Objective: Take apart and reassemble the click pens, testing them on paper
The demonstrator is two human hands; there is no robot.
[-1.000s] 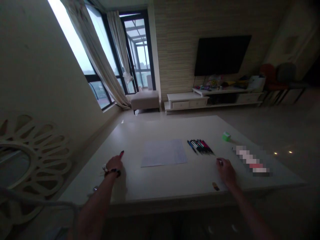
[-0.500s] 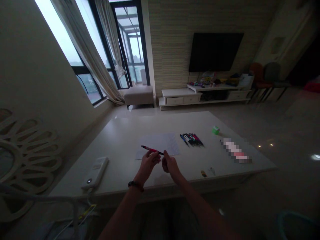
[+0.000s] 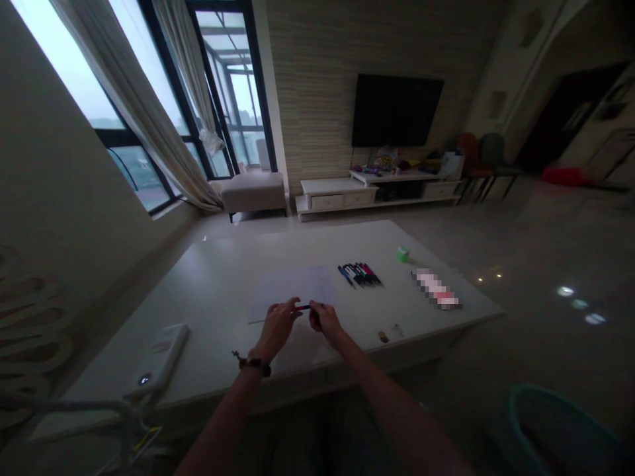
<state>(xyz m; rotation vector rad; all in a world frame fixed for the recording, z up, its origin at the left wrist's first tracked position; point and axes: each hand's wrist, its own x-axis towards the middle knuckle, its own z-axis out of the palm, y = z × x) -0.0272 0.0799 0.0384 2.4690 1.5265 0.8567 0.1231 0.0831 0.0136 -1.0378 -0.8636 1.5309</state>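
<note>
A red pen [image 3: 303, 307] lies between my left hand [image 3: 278, 326] and my right hand [image 3: 326, 319], and most of it is hidden by my fingers. Both hands seem to pinch it just above a sheet of white paper [image 3: 290, 293], near the paper's front edge. To the right of the paper lies a tight row of several pens [image 3: 360, 274] with blue, black and pink parts. A small green cube [image 3: 403, 254] and a pixelated, blurred object [image 3: 435, 289] lie farther right on the white table [image 3: 223, 277].
A white power bank [image 3: 156, 360] with a cable lies at the table's front left. Two small items [image 3: 383, 337] lie near the front edge. Beyond the table stand a TV cabinet [image 3: 377, 192], a padded bench [image 3: 253, 192] and chairs [image 3: 481, 158]. A teal basket rim [image 3: 560, 423] shows low right.
My hands have come together around the red pen, which now shows less between my fingers. The view has swung left of where it was one second ago.
</note>
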